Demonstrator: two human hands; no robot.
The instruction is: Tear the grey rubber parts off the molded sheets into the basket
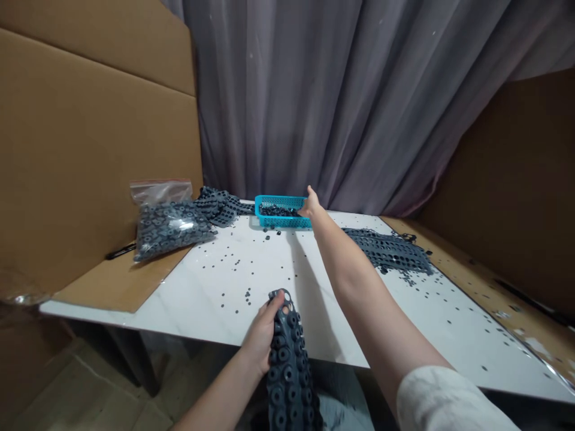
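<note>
Left hand [263,332] clenched on the top end of a dark perforated rubber strip [290,371], gripped at one end only, so the strip's weight hangs it down past the near edge of the white marble counter [188,311]. Right arm stretched fully across the counter because the blue plastic basket [287,222] sits at the far edge; right hand [311,203] open, fingers up, at the basket's right end, contact with the rim hard to tell. Basket holds dark rings [278,211]. Loose rings [247,294] scattered on the counter. More punched sheets [389,250] lie off to the right, another pile [220,206] far left beside a filled plastic zip bag [171,230], both out of the way.
</note>
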